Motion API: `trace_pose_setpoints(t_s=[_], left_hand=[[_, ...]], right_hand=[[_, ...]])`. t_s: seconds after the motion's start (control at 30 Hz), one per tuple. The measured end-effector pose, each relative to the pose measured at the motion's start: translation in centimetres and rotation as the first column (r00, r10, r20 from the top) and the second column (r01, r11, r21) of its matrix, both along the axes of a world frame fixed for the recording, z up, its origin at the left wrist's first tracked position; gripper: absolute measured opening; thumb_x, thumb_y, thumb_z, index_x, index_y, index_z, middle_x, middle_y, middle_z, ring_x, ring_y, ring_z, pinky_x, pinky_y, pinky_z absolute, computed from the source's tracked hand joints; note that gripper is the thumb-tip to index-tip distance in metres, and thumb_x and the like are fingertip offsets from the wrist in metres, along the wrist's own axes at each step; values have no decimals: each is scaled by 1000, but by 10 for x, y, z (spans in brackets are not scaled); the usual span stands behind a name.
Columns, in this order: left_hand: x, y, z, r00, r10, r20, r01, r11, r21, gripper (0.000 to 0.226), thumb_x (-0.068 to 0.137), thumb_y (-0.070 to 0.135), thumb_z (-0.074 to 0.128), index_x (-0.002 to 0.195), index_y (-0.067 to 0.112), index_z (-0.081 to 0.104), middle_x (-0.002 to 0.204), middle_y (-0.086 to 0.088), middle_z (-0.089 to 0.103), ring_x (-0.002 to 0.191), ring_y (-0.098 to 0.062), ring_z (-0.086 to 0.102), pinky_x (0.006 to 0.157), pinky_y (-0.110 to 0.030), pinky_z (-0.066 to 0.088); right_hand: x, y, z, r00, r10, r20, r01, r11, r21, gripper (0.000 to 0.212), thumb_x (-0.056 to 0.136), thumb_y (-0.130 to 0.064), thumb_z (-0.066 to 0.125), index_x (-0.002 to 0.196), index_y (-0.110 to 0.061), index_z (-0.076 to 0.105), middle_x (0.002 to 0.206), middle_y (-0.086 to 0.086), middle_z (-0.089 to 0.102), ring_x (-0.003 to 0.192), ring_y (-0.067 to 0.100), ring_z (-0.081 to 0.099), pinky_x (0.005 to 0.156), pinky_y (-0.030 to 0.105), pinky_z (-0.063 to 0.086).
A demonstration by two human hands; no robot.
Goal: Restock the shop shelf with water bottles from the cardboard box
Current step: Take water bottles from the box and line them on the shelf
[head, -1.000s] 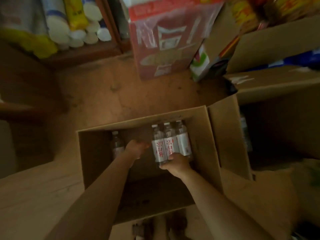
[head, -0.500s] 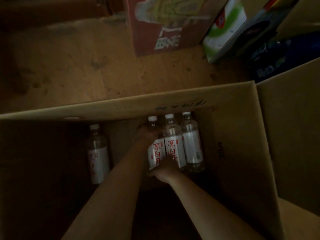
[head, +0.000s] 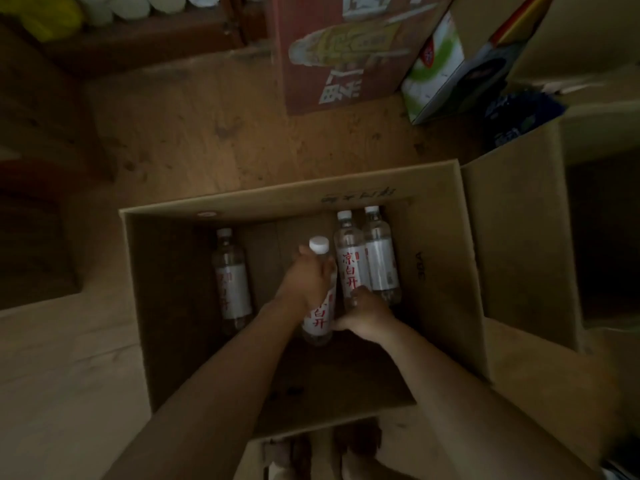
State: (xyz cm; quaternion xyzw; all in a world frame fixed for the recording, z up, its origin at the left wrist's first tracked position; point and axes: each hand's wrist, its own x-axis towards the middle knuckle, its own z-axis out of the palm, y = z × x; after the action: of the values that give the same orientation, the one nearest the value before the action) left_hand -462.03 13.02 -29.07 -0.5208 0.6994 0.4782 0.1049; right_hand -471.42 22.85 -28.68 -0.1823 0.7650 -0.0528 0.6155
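Observation:
An open cardboard box (head: 436, 237) sits on the wooden floor below me. Inside, my left hand (head: 306, 278) grips a clear water bottle (head: 320, 317) with a white cap and red-lettered label, raised above the others. My right hand (head: 367, 315) curls round the lower part of a second bottle (head: 349, 258) standing against the box's far wall. A third bottle (head: 379, 254) stands right beside it. Another bottle (head: 230, 275) stands alone at the box's left side.
A red printed carton (head: 346, 53) and a green-and-white box (head: 436, 71) stand on the floor beyond the box. Another open cardboard box (head: 588, 140) is at the right. A low wooden shelf (head: 138, 32) with white rolls runs along the top left.
My left hand has closed on the leftmost of the three grouped bottles and lifted it up and toward me. The camera has pulled back a little. My right hand stays low on the middle bottle.

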Motion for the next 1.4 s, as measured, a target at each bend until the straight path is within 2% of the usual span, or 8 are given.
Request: trace_pose_setpoints(t_s=[0.13,0.27,0.37,0.57,0.67,0.77,1.07,1.4], left_hand=[[-1,-18,105,989,-76,-129,62,992,-108,34,101,20,39,97,-5,62,102,-26,56,98,-35,55,84,-32,42],[-23,-44,218,984,-26,-177,15,998,-61,35,100,30,41,103,3,64,100,-7,67,93,-19,64,79,-28,50],[-56,-58,314,974,-86,-209,71,995,-74,37,101,33,39,100,11,68,98,-3,70,87,-15,65,70,-22,46],[-132,-78,490,927,-18,-376,-3,998,-55,22,89,40,61,79,20,65,78,3,66,88,-18,65,72,-26,51],[-172,-74,569,892,16,-451,-16,1000,4,47,72,60,68,78,13,73,81,-2,72,81,-18,67,72,-34,56],[-212,-55,646,851,37,-523,83,975,205,70,60,67,72,108,17,68,107,-4,71,96,-20,67,87,-37,54],[-321,80,791,664,-419,-620,578,813,70,30,73,37,79,101,30,73,107,4,72,108,-16,62,102,-41,44],[-459,311,908,407,-568,-715,697,699,-159,48,75,29,79,119,18,64,106,-2,71,89,-15,68,71,-25,56]], right_hand=[[-14,-5,92,994,-73,80,78,995,-60,96,54,-18,89,137,-21,41,135,-2,54,129,21,48,105,44,44],[-34,-12,210,947,-169,272,195,978,-69,69,70,-11,83,125,-24,44,107,-12,61,102,8,58,81,21,53],[-54,-12,297,930,-199,311,237,967,-90,74,66,-24,86,128,-31,47,118,-10,62,111,13,58,98,40,49],[-105,-9,464,912,-292,289,377,874,-307,70,67,-27,86,128,-31,50,121,-8,65,112,15,61,96,41,51],[-134,4,536,900,-364,239,434,789,-434,64,68,-26,85,124,-30,54,115,-7,68,106,14,65,90,41,55],[-164,28,599,860,-472,192,495,683,-537,57,69,-22,84,119,-28,57,113,-6,69,102,15,67,86,39,57],[-251,163,730,696,-705,137,570,427,-702,42,72,-17,82,104,-28,57,102,-10,68,88,5,65,61,23,53],[-340,386,833,498,-865,60,516,240,-822,52,73,-17,82,119,-17,57,105,-3,71,90,11,70,76,32,59]])
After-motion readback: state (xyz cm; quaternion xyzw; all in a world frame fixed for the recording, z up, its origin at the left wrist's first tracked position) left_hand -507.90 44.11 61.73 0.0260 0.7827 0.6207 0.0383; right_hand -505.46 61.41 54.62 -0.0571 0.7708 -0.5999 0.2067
